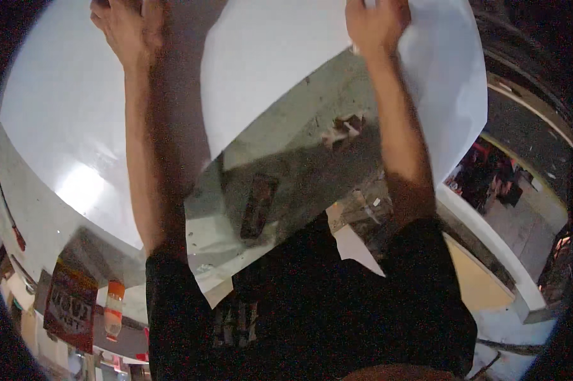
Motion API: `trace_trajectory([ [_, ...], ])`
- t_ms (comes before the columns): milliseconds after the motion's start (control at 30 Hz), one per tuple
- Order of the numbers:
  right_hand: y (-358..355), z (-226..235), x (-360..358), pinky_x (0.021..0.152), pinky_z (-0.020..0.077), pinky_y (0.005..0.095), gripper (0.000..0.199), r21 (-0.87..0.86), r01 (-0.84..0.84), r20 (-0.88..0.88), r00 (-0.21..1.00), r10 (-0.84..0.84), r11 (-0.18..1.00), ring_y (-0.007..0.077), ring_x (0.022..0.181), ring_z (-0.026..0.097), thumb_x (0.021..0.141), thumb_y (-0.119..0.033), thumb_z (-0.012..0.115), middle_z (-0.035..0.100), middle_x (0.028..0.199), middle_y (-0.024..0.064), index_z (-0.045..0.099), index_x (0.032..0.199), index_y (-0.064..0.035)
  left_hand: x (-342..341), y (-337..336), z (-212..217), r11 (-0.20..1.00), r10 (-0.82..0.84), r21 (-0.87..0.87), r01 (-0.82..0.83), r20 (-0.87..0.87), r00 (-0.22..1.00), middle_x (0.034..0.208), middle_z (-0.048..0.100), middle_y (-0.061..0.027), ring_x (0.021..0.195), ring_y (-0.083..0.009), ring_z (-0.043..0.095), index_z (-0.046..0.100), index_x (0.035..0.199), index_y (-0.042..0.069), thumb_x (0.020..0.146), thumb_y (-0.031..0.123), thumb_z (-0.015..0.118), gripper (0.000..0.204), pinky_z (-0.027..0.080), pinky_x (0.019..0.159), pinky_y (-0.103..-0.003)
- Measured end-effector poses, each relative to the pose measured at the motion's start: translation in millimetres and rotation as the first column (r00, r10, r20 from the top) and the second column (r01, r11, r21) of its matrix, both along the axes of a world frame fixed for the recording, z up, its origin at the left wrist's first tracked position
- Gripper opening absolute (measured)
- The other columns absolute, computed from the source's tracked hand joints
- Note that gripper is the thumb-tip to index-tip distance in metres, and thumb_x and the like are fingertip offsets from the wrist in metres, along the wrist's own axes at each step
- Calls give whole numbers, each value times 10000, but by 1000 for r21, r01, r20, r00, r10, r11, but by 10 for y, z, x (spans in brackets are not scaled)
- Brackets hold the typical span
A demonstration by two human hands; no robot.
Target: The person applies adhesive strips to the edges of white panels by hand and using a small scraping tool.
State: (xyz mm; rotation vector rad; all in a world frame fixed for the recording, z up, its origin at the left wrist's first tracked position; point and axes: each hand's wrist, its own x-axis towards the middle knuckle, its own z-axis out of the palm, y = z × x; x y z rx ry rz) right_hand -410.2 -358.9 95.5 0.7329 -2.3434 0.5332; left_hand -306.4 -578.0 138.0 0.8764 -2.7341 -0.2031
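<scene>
A large glossy white sheet [280, 57] spreads over the work table [299, 127], its near edge running slantwise and exposing the stained grey-green top. My left hand [131, 32] reaches far forward over the sheet's left part, casting a dark shadow beside the arm. Farther right, my right hand [378, 28] also reaches over the sheet, close to where its slanting edge passes my wrist. Both hands run out of the top of the picture, so the fingertips and anything in them are hidden. A dark oblong object [259, 206] and a crumpled scrap [345, 131] lie in the uncovered area.
At the lower left are a brown printed packet [71, 305] and a small bottle with an orange cap [114, 311]. A thin tool with a reddish handle [17, 235] lies near the left rim. A pale ledge [496, 241] and dark clutter are on the right.
</scene>
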Motion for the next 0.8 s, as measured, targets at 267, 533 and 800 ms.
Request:
trace_trajectory([
  [267,150,-62,471,674,514,333,151,-371,19,316,943,107,928,219,764,634,803,-119,784,634,773,62,731,930,-56,151,-1154,-938,969,-42,165,183,-620,783,1309,475,-246,1223,-396,450,547,1317,109,925,472,612,538,396,1022,-494],
  [533,92,45,-139,820,502,420,214,-147,166,272,955,-122,975,339,889,635,866,-142,722,668,947,207,681,970,41,33,-584,-620,859,150,485,164,-545,825,1389,421,-230,1294,-404,417,490,1351,77,1013,452,446,507,369,1083,-484],
  [800,-415,50,142,792,500,452,203,-61,-40,115,992,47,997,397,919,623,837,-79,725,661,1031,240,690,979,62,190,-717,-441,919,125,376,115,-558,820,1389,415,-229,1294,-405,415,473,1359,57,1014,452,444,525,361,1086,-485],
])
